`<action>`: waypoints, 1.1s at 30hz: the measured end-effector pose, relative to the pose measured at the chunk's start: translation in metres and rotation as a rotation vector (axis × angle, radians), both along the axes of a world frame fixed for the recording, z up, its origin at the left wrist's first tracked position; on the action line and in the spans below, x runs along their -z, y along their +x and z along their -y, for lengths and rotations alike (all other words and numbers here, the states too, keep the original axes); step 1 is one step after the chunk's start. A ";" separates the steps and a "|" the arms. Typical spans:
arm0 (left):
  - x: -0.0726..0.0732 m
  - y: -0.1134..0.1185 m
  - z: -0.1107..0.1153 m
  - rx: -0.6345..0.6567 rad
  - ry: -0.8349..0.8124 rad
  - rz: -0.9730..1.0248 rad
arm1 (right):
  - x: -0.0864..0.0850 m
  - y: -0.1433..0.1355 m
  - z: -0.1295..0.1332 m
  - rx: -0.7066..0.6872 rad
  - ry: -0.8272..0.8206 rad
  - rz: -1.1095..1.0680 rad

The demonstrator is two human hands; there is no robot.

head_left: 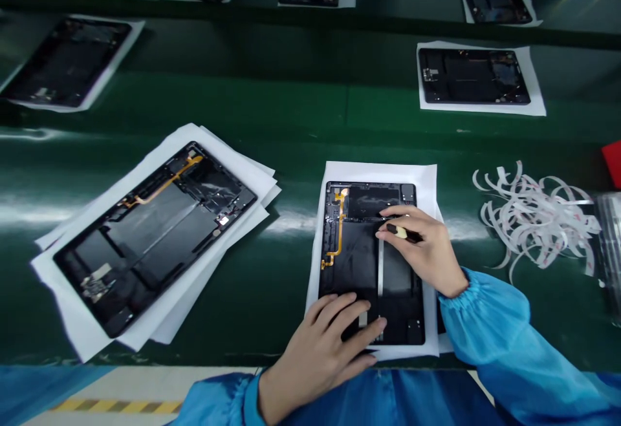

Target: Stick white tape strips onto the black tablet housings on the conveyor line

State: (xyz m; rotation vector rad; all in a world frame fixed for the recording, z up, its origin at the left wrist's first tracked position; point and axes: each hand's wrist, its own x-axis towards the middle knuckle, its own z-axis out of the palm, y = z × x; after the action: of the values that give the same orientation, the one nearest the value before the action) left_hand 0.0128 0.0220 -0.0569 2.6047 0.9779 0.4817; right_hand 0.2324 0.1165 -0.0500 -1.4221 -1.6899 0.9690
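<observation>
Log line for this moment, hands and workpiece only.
left hand: flat on tablet chassis lower end | right hand: holds small tool over chassis | chassis: on white sheet

Dim, cool light from overhead; pale glare streaks run across the glossy green bench (291,109) at left and right. Far edge darkens, corners bend and soften; soft shadows under the sheets.

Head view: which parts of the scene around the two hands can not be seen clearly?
- Lower end of the tablet frame: covered by the left hand.
- Dark tool in the right hand: mostly wrapped by the fingers, tip too small to read.
- Red object: cut off by the right edge.
- Clear item beside the peeled strips: blurred, cut off.
</observation>
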 end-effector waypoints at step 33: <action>0.014 0.004 0.007 0.065 0.027 -0.053 | 0.015 -0.005 0.002 -0.026 0.152 0.060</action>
State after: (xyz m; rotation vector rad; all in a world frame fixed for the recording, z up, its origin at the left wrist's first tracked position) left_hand 0.0164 0.0151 -0.0714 2.6765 0.9063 0.4137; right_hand 0.2272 0.1150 -0.0655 -1.3434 -1.7900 0.8005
